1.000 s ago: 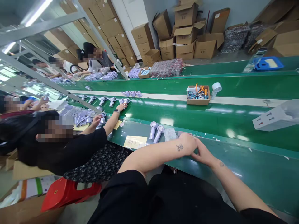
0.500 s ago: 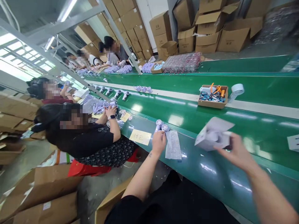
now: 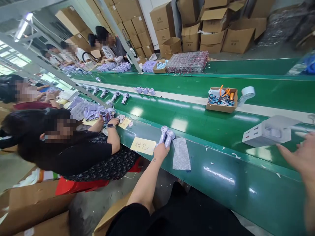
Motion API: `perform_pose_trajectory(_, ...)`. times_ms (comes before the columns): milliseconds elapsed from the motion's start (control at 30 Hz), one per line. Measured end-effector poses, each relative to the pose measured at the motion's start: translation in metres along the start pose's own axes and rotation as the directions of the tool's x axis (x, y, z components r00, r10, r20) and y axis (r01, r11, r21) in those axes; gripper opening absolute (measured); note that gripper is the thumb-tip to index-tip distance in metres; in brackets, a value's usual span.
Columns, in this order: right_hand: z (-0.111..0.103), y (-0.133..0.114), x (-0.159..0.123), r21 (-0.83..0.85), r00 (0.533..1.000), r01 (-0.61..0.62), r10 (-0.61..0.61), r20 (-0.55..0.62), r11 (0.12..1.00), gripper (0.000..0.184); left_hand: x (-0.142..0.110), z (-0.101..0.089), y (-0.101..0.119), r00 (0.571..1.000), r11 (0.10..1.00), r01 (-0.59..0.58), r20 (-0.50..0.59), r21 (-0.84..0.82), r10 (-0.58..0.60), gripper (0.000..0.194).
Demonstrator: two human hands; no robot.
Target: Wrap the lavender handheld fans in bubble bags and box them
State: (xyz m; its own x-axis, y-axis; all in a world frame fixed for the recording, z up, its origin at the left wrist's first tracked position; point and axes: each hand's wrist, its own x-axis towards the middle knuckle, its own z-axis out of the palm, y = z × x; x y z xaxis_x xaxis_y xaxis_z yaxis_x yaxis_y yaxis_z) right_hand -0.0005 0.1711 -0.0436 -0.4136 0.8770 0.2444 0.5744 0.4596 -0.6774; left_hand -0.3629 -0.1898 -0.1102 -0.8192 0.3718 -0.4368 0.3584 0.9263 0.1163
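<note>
My left hand (image 3: 161,151) is closed around the handle of a lilac handheld fan (image 3: 169,137), at the near edge of the green bench. A second lilac fan (image 3: 163,131) lies right beside it on the left. Just right of these is a flat bubble-wrap pouch (image 3: 181,154). At the far right my right hand (image 3: 304,157), somewhat blurred, has its fingers spread and holds nothing. Close to its fingertips a white box (image 3: 264,131) with its flap up sits on the green belt, a pale shape inside.
A yellow handwritten card (image 3: 143,146) lies left of the fans. Mid-belt are a small carton of tools and parts (image 3: 221,100) and a tape roll (image 3: 247,93). A co-worker (image 3: 81,144) sits close on my left, handling fans. Paper scraps (image 3: 235,156) dot the bench.
My hands were together over the bench, then parted. The left went to the fans and closed on one handle. The right carried the white box onto the belt and let go.
</note>
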Motion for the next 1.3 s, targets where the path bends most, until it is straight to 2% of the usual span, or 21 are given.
perform_pose_trajectory(67, 0.021, -0.051, -0.048, 0.047, 0.949, -0.238, 0.243, -0.199, 0.970, 0.037, -0.015, -0.002, 0.005, 1.000, 0.975, -0.031, -0.006, -0.218, 0.031, 0.034)
perform_pose_trajectory(100, 0.041, -0.077, -0.072, 0.240, 0.903, -0.375, 0.411, -0.124, 0.896, 0.033, -0.027, 0.000, 0.010, 0.998, 0.930, -0.056, 0.011, -0.364, 0.064, 0.036)
perform_pose_trajectory(133, 0.065, -0.101, -0.094, 0.399, 0.853, -0.522, 0.456, 0.253, 0.754, 0.031, -0.041, 0.005, 0.016, 0.993, 0.857, -0.080, 0.037, -0.509, 0.115, 0.037)
perform_pose_trajectory(200, 0.117, -0.140, -0.127, 0.461, 0.754, -0.635, 0.365, 0.547, 0.620, 0.038, -0.073, 0.021, 0.030, 0.958, 0.674, -0.101, 0.111, -0.732, 0.264, 0.038)
perform_pose_trajectory(233, 0.141, -0.153, -0.138, 0.506, 0.643, -0.752, 0.301, 0.704, 0.422, 0.040, -0.087, 0.031, 0.035, 0.924, 0.608, -0.098, 0.155, -0.788, 0.350, 0.039)
perform_pose_trajectory(300, 0.174, -0.165, -0.149, 0.504, 0.531, -0.847, 0.295, 0.794, 0.167, 0.039, -0.107, 0.053, 0.036, 0.854, 0.561, -0.181, 0.154, -0.808, 0.497, 0.042)
perform_pose_trajectory(333, 0.182, -0.164, -0.149, 0.507, 0.506, -0.858, 0.318, 0.802, 0.085, 0.036, -0.110, 0.063, 0.032, 0.833, 0.584, -0.275, 0.114, -0.764, 0.541, 0.045)
perform_pose_trajectory(433, 0.173, -0.146, -0.145, 0.510, 0.486, -0.858, 0.427, 0.763, 0.065, 0.032, -0.098, 0.086, 0.005, 0.809, 0.741, -0.523, 0.026, -0.421, 0.587, 0.045)
perform_pose_trajectory(533, 0.140, -0.129, -0.152, 0.395, 0.396, -0.914, 0.430, 0.812, 0.096, 0.043, -0.070, 0.094, -0.014, 0.797, 0.794, -0.564, 0.102, -0.227, 0.595, 0.017)
perform_pose_trajectory(667, 0.115, -0.144, -0.186, 0.280, 0.293, -0.956, 0.264, 0.919, 0.085, 0.066, -0.051, 0.088, -0.006, 0.747, 0.738, -0.600, 0.113, -0.309, 0.655, 0.022)
perform_pose_trajectory(733, 0.120, -0.161, -0.202, 0.286, 0.290, -0.957, 0.193, 0.937, 0.050, 0.076, -0.053, 0.080, 0.005, 0.706, 0.667, -0.592, 0.109, -0.452, 0.700, 0.023)
perform_pose_trajectory(800, 0.130, -0.173, -0.211, 0.295, 0.299, -0.954, 0.152, 0.942, 0.049, 0.072, -0.058, 0.071, 0.013, 0.684, 0.576, -0.473, 0.134, -0.667, 0.717, 0.022)
perform_pose_trajectory(900, 0.143, -0.177, -0.212, 0.306, 0.319, -0.947, 0.179, 0.931, 0.097, 0.054, -0.064, 0.056, 0.019, 0.754, 0.507, -0.190, 0.205, -0.841, 0.624, 0.024)
perform_pose_trajectory(933, 0.144, -0.175, -0.212, 0.302, 0.320, -0.947, 0.221, 0.921, 0.111, 0.049, -0.067, 0.052, 0.019, 0.785, 0.501, -0.168, 0.191, -0.849, 0.589, 0.025)
perform_pose_trajectory(1000, 0.142, -0.170, -0.215, 0.306, 0.327, -0.945, 0.314, 0.891, 0.113, 0.043, -0.071, 0.045, 0.020, 0.803, 0.469, -0.317, 0.030, -0.824, 0.595, 0.024)
perform_pose_trajectory(1033, 0.140, -0.169, -0.218, 0.313, 0.327, -0.945, 0.347, 0.879, 0.098, 0.041, -0.074, 0.042, 0.020, 0.761, 0.436, -0.467, -0.099, -0.769, 0.641, 0.023)
perform_pose_trajectory(1067, 0.137, -0.168, -0.222, 0.326, 0.329, -0.943, 0.367, 0.870, 0.073, 0.038, -0.077, 0.040, 0.020, 0.675, 0.388, -0.630, -0.228, -0.673, 0.701, 0.022)
perform_pose_trajectory(1133, 0.129, -0.169, -0.230, 0.380, 0.355, -0.925, 0.380, 0.854, 0.009, 0.036, -0.082, 0.039, 0.019, 0.427, 0.262, -0.877, -0.402, -0.402, 0.810, 0.022)
perform_pose_trajectory(1200, 0.122, -0.172, -0.236, 0.457, 0.397, -0.888, 0.424, 0.814, -0.046, 0.041, -0.087, 0.040, 0.019, 0.217, 0.155, -0.973, -0.445, -0.172, 0.869, 0.023)
perform_pose_trajectory(1233, 0.118, -0.173, -0.239, 0.498, 0.418, -0.865, 0.461, 0.782, -0.061, 0.046, -0.090, 0.041, 0.021, 0.153, 0.119, -0.987, -0.446, -0.104, 0.882, 0.023)
perform_pose_trajectory(1300, 0.112, -0.175, -0.242, 0.554, 0.436, -0.829, 0.530, 0.727, -0.078, 0.056, -0.097, 0.043, 0.029, 0.076, 0.062, -0.997, -0.435, -0.047, 0.897, 0.022)
